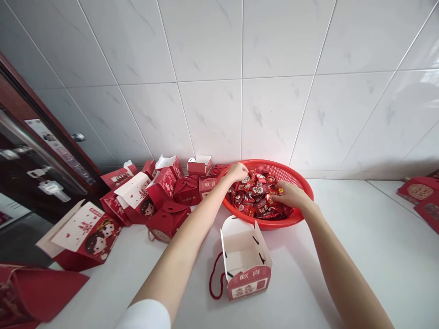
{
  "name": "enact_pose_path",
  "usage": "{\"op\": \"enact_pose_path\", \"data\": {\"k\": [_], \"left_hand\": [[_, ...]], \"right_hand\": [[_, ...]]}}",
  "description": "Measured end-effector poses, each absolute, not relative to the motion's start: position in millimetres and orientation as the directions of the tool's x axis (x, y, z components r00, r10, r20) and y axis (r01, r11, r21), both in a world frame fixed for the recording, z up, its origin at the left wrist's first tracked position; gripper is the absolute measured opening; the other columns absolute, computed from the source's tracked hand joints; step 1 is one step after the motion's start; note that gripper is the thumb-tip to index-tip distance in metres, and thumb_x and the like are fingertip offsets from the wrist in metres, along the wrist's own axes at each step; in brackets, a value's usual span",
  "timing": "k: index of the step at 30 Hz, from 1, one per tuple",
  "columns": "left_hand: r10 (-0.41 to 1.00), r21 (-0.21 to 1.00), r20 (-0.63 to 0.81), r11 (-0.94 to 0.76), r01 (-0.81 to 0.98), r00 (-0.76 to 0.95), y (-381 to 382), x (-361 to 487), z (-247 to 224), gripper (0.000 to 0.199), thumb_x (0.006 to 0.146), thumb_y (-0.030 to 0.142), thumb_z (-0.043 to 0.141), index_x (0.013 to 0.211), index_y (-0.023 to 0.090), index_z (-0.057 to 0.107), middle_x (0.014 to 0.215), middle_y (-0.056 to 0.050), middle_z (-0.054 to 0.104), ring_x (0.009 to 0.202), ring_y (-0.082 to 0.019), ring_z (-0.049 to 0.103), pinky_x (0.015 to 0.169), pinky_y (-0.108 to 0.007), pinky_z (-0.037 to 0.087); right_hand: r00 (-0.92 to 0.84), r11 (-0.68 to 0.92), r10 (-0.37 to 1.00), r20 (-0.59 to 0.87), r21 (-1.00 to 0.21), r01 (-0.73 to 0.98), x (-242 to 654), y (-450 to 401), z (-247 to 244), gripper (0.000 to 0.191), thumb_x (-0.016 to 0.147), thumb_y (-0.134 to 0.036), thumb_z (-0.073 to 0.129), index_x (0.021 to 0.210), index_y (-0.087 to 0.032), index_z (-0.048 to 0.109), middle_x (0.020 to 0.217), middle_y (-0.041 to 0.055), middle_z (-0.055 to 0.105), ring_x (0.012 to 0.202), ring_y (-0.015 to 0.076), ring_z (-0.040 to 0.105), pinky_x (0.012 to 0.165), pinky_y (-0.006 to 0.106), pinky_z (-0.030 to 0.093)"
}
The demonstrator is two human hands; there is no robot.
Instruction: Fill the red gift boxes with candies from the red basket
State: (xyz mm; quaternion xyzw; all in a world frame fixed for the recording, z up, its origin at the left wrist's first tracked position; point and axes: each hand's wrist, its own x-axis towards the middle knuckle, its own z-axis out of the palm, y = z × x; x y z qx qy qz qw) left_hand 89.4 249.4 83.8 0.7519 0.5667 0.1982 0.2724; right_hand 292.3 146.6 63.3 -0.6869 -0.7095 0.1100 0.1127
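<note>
A red plastic basket [306, 192] holds a heap of candies [257, 194] in red wrappers. At its left side my left hand [238, 172] reaches over the rim, fingers curled in; anything between them is hidden. My right hand [291, 195] dips into the right part of the heap, thumb and fingers pinched around a wrapped candy [280, 190] with a yellow-gold patch. Between my forearms, in front of the basket, stands an open red and white gift box [249, 282]. Its white inside shows no candies, and a dark red cord handle [211, 278] loops out at its left.
Many red gift boxes [164, 183], some open and some folded shut, crowd the left of the white countertop [295, 283]. Another red box [25, 292] is at the near left corner. More red packages [420, 192] lie far right. Behind rises a tiled wall [274, 114]; keys [51, 185] hang at left.
</note>
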Motion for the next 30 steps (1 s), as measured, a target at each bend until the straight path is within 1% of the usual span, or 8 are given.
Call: {"op": "enact_pose_path", "data": {"k": [3, 7, 11, 17, 21, 23, 27, 30], "left_hand": [[0.968, 0.589, -0.095, -0.132, 0.797, 0.231, 257.8, 93.1, 84.3, 0.038, 0.098, 0.037, 0.066, 0.131, 0.019, 0.062, 0.132, -0.011, 0.063, 0.114, -0.026, 0.066, 0.093, -0.045, 0.059], [0.96, 0.567, -0.185, -0.072, 0.821, 0.212, 260.0, 94.3, 80.8, 0.037, 0.098, 0.037, 0.065, 0.129, 0.017, 0.063, 0.131, -0.01, 0.064, 0.113, -0.026, 0.066, 0.094, -0.046, 0.058], [0.951, 0.628, -0.197, -0.065, 0.775, 0.239, 261.2, 92.5, 76.1, 0.036, 0.1, 0.038, 0.063, 0.129, 0.017, 0.063, 0.131, -0.01, 0.064, 0.112, -0.026, 0.066, 0.094, -0.046, 0.059], [0.959, 0.846, -0.004, -0.147, 0.512, 0.282, 246.5, 83.0, 85.8, 0.013, 0.075, 0.017, 0.083, 0.08, 0.012, 0.072, 0.091, -0.005, 0.078, 0.097, -0.025, 0.072, 0.086, -0.033, 0.055], [0.926, 0.937, 0.109, -0.217, 0.274, 0.361, 214.0, 77.9, 92.5, 0.02, 0.076, 0.021, 0.078, 0.094, 0.013, 0.073, 0.102, -0.008, 0.079, 0.097, -0.021, 0.073, 0.09, -0.033, 0.054], [0.908, 0.96, 0.154, -0.231, 0.158, 0.391, 198.1, 77.2, 92.3, 0.026, 0.074, 0.025, 0.08, 0.096, 0.015, 0.072, 0.105, -0.008, 0.079, 0.097, -0.021, 0.073, 0.092, -0.035, 0.054], [0.875, 0.975, 0.213, -0.218, -0.039, 0.435, 178.3, 77.1, 90.5, 0.032, 0.068, 0.035, 0.085, 0.089, 0.017, 0.07, 0.096, -0.006, 0.078, 0.096, -0.024, 0.072, 0.092, -0.037, 0.053], [0.848, 0.969, 0.221, -0.247, -0.011, 0.481, 171.2, 74.0, 92.6, 0.033, 0.07, 0.04, 0.085, 0.089, 0.017, 0.071, 0.096, -0.005, 0.077, 0.097, -0.024, 0.07, 0.09, -0.037, 0.052]], "right_hand": [[-0.037, 0.037, 0.999, 0.006, -0.311, 0.95, 292.4, 148.5, 63.1, 0.027, 0.093, -0.039, 0.063, 0.105, -0.016, 0.071, 0.12, 0.0146, 0.072, 0.112, 0.0308, 0.066, 0.079, 0.035, 0.047], [-0.043, 0.044, 0.999, 0.01, -0.319, 0.947, 292.4, 149.4, 63.5, 0.022, 0.093, -0.037, 0.063, 0.102, -0.018, 0.072, 0.119, 0.0133, 0.073, 0.114, 0.031, 0.066, 0.08, 0.034, 0.047], [-0.041, 0.048, 0.999, 0.028, -0.347, 0.937, 292.0, 148.7, 63.5, 0.021, 0.091, -0.034, 0.065, 0.101, -0.019, 0.074, 0.116, 0.0133, 0.074, 0.115, 0.0322, 0.066, 0.082, 0.034, 0.049], [-0.018, 0.069, 0.993, 0.113, -0.464, 0.883, 291.3, 147.9, 68.2, 0.021, 0.09, -0.03, 0.065, 0.103, -0.017, 0.076, 0.11, 0.0129, 0.077, 0.109, 0.0329, 0.069, 0.088, 0.039, 0.051], [0.001, 0.128, 0.978, 0.211, -0.599, 0.791, 284.4, 141.3, 80.2, 0.027, 0.096, -0.031, 0.057, 0.112, -0.017, 0.073, 0.119, 0.0121, 0.076, 0.112, 0.0278, 0.07, 0.093, 0.036, 0.053], [-0.029, 0.19, 0.97, 0.24, -0.682, 0.706, 278.3, 136.0, 86.2, 0.031, 0.098, -0.038, 0.053, 0.112, -0.018, 0.073, 0.114, 0.0103, 0.077, 0.106, 0.024, 0.072, 0.089, 0.033, 0.055], [-0.101, 0.325, 0.945, 0.311, -0.861, 0.391, 265.9, 128.3, 92.2, 0.033, 0.089, -0.049, 0.065, 0.094, -0.017, 0.073, 0.091, 0.0081, 0.078, 0.082, 0.0228, 0.072, 0.075, 0.034, 0.056], [-0.107, 0.394, 0.919, 0.38, -0.87, 0.297, 260.0, 127.2, 92.9, 0.029, 0.083, -0.047, 0.069, 0.08, -0.018, 0.069, 0.08, 0.0057, 0.074, 0.076, 0.0216, 0.069, 0.071, 0.034, 0.053]]}}
